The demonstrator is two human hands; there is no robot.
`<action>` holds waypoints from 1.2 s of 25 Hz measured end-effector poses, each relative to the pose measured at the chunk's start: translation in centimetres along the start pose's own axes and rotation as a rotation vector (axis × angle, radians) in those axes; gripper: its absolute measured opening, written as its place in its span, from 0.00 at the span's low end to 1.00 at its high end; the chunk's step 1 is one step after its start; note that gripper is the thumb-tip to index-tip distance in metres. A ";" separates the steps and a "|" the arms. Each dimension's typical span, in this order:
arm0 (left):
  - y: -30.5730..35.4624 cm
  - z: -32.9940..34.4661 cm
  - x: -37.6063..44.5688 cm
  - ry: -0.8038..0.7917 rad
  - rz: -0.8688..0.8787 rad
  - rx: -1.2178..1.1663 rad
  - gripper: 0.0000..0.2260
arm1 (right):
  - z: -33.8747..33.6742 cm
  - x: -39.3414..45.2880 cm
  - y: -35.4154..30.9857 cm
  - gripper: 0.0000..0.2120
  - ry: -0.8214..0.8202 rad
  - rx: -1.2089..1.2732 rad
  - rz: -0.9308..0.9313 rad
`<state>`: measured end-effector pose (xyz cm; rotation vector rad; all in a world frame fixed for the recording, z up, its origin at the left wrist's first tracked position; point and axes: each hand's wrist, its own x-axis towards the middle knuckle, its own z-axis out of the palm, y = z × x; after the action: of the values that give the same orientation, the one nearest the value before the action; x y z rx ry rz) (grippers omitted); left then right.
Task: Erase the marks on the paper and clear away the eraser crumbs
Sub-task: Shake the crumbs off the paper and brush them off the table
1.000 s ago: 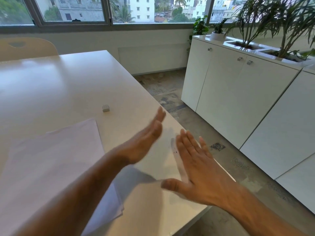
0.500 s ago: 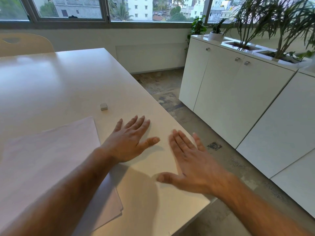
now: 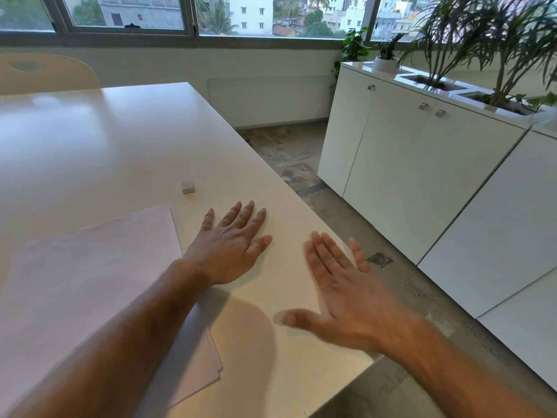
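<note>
A stack of white paper lies on the white table at the lower left; I see no marks on it from here. A small grey eraser sits on the table just beyond the paper's far right corner. My left hand lies flat, palm down, on the bare table to the right of the paper, fingers spread. My right hand hovers flat and open over the table's right edge, slightly blurred. No crumbs are visible at this distance.
The table's right edge runs diagonally past my right hand, with floor beyond it. White cabinets with potted plants on top stand to the right. A beige chair back shows at the far left.
My left hand turned from edge-on above the table to flat, palm down on the surface. My right hand stayed open near the table edge. The view shifted slightly.
</note>
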<state>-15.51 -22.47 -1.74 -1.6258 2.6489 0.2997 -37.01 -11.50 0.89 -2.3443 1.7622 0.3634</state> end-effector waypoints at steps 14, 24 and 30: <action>0.0 0.1 0.1 0.005 -0.011 -0.003 0.29 | 0.4 -1.0 0.2 0.57 -0.008 -0.015 -0.108; 0.1 0.0 0.1 0.005 -0.025 0.001 0.28 | 1.2 -2.3 -2.2 0.56 0.066 -0.038 -0.324; 0.1 0.2 0.0 0.008 -0.020 -0.002 0.28 | 0.4 -0.6 -0.1 0.57 0.022 -0.015 -0.100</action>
<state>-15.64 -22.41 -1.88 -1.6562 2.6380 0.2964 -37.10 -10.79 0.69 -2.4445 1.6486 0.3375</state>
